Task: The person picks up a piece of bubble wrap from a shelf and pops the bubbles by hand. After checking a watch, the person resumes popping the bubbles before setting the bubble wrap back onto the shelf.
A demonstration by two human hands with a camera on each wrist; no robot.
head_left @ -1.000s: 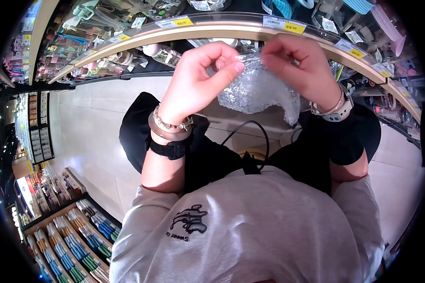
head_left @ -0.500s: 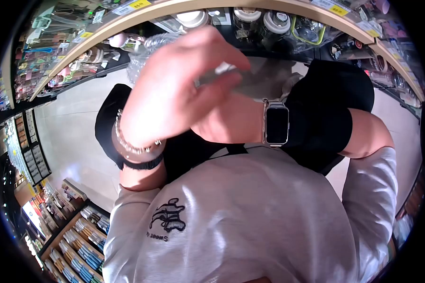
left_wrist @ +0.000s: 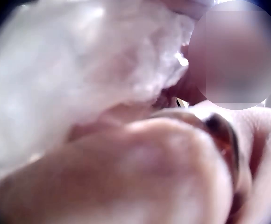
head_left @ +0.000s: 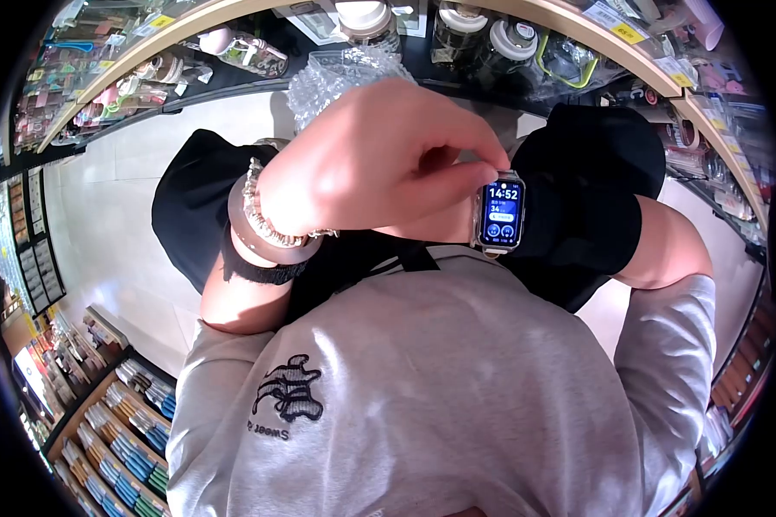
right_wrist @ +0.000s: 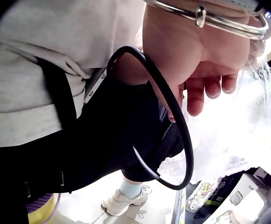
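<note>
My left hand (head_left: 371, 155) reaches across over my right wrist. Its thumb and index finger pinch at the upper corner of a smartwatch (head_left: 500, 214), whose screen is lit. Most of my right hand (right_wrist: 196, 70) is hidden under the left one in the head view. Seen from the right wrist, its fingers hang loosely curled in front of clear bubble wrap (right_wrist: 233, 135); I cannot tell whether they grip it. A crumpled sheet of this bubble wrap (head_left: 341, 77) shows beyond my left knuckles. It also fills much of the left wrist view, close beside a ringed finger.
Ahead is a curved shop shelf (head_left: 655, 73) with price tags. Lidded jars (head_left: 513, 43) and a bottle (head_left: 241, 52) stand on its lower level. A black cable (right_wrist: 187, 135) loops below my right hand. Rows of packaged brushes (head_left: 116, 431) stand behind at left.
Both hands were at the bubble wrap; the right forearm then turned across my body, and the left hand came over to the watch. The watch screen went from dark to lit.
</note>
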